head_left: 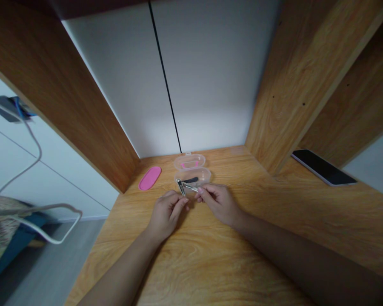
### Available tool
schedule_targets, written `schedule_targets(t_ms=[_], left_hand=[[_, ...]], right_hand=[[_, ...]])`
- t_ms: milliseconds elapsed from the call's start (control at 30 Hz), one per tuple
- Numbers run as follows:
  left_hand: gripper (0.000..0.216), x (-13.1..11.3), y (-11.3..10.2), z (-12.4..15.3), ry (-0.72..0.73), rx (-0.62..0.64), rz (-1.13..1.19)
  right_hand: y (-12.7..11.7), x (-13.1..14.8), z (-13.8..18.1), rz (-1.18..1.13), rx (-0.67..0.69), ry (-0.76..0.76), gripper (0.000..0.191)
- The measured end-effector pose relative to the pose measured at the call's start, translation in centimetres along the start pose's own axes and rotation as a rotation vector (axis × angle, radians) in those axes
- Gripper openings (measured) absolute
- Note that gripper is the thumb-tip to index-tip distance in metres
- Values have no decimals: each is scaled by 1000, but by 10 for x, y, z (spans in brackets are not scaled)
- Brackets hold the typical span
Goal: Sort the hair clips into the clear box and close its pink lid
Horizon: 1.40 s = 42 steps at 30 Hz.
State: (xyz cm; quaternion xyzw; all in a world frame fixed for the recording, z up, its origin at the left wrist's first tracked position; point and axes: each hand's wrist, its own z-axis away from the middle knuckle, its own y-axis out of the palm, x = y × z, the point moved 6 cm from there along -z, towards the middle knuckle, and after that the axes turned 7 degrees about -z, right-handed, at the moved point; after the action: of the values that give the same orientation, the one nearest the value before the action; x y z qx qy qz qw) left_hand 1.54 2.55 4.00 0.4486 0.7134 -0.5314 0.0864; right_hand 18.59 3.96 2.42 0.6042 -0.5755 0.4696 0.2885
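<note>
Dim, soft focus, wide-angle edge distortion.

Two hands (pixel 166 212) (pixel 218 202), one nail clipper (pixel 185 186), one clear case (pixel 191 170), one pink file (pixel 150 178), one phone (pixel 324 167)

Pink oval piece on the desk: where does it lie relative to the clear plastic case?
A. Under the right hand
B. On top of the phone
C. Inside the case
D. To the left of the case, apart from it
D: the pink oval piece lies flat on the wooden desk, left of the open clear case, with bare wood between them.
</note>
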Motion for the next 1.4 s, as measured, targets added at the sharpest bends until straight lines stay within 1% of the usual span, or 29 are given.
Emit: schedule_targets(t_ms=[167, 300, 367, 433, 500, 600, 667, 733, 833, 1000, 1400], left_hand=[[34, 0, 1, 0, -5, 3, 15], [34, -1, 0, 0, 13, -12, -11], [35, -1, 1, 1, 20, -6, -18], [35, -1, 2, 3, 23, 10, -16], [35, -1, 2, 3, 19, 14, -20], [35, -1, 2, 3, 6, 31, -9], [35, -2, 4, 3, 3, 59, 8], [36, -2, 5, 2, 5, 85, 17], [37, 0, 7, 2, -2, 104, 19], [38, 3, 7, 3, -32, 94, 17], [37, 0, 5, 3, -21, 84, 24]], right_hand=[[11, 12, 1, 14, 163, -25, 30], [16, 22, 4, 173, 236, -94, 20], [20, 26, 6, 239, 299, -156, 19], [22, 27, 8, 261, 340, -187, 18], [21, 26, 7, 238, 322, -163, 20], [16, 19, 3, 158, 232, -66, 23], [13, 15, 1, 111, 188, -16, 23], [12, 12, 0, 81, 171, 5, 25], [12, 11, -1, 72, 180, 3, 26], [12, 14, 1, 122, 196, -9, 23], [12, 17, 2, 122, 212, -10, 21]])
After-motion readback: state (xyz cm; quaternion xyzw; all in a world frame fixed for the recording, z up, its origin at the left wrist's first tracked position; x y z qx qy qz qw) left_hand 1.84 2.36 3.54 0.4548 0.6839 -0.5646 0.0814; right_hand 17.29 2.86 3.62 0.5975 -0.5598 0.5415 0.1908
